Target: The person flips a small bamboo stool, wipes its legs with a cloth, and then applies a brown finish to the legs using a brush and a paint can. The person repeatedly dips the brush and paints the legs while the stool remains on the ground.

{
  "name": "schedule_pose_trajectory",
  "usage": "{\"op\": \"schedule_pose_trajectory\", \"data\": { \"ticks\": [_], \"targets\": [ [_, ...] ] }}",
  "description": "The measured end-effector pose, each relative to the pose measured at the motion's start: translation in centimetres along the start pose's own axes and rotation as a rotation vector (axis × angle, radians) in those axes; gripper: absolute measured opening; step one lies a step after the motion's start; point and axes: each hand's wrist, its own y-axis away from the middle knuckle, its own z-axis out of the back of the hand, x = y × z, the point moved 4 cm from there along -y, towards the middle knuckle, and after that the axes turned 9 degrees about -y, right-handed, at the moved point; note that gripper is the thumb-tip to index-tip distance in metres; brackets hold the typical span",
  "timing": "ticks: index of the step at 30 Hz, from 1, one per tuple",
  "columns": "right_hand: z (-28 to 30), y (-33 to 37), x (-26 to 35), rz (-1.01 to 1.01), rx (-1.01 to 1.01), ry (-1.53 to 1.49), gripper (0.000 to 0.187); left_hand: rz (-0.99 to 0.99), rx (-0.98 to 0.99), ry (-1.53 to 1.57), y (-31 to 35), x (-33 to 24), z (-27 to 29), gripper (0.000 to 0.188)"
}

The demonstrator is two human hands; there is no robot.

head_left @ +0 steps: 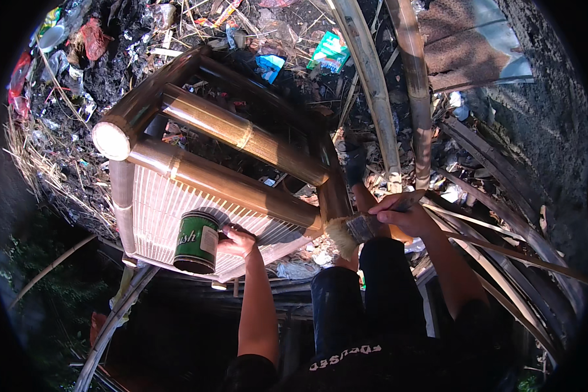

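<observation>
Brushwork on a bamboo chair (242, 140) is the step in hand, judged from what each hand carries. The chair lies tipped on its side over littered ground (78, 98), its slatted seat (170, 215) facing the person and its poles showing a glossy brown sheen.

Left hand (237, 240): fingers curled shut around a green can (197, 242), gripping it at its right side. The can hangs in front of the seat's lower edge, slightly tilted, with its dark end facing down and toward the camera. Whether it is open cannot be told.

Right hand (402, 214): fingers closed around the handle of a wide flat brush (353, 232). The pale bristles point left and sit just beside the chair's near corner post (333, 189), close to the end of the lower front pole (242, 189). Contact between bristles and post cannot be confirmed.

The person's dark-trousered legs (366, 294) stand directly below the brush. Loose bamboo poles (372, 78) lie to the right of the chair.

Next move, as a judgement: the bristles need to meet the post squarely and travel along the grain, with the can kept level and within reach for reloading. Dry patches on the sunlit poles should be checked, since glare hides coverage.
</observation>
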Motion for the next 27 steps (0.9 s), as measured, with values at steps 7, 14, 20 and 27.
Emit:
{"op": "schedule_pose_trajectory", "data": {
  "ticks": [7,14,20,27],
  "targets": [
    [3.3,-3.4,-0.3,0.139,-0.249,-0.319,0.016,0.018,0.005,0.246,-0.6,-3.6,0.5,0.09],
    [1.9,-13.6,1.9,0.243,-0.361,0.112,0.019,0.068,0.029,0.108,-0.4,-2.3,0.9,0.084],
    [-9.3,-24.1,9.2,0.488,-0.184,-0.3,0.014,0.079,0.048,0.18,-0.8,-1.9,0.4,0.087],
    [-16.7,-29.2,16.1,0.436,-0.054,-0.335,0.017,0.016,-0.033,0.091,-0.8,-2.9,1.1,0.084]
  ]
}}
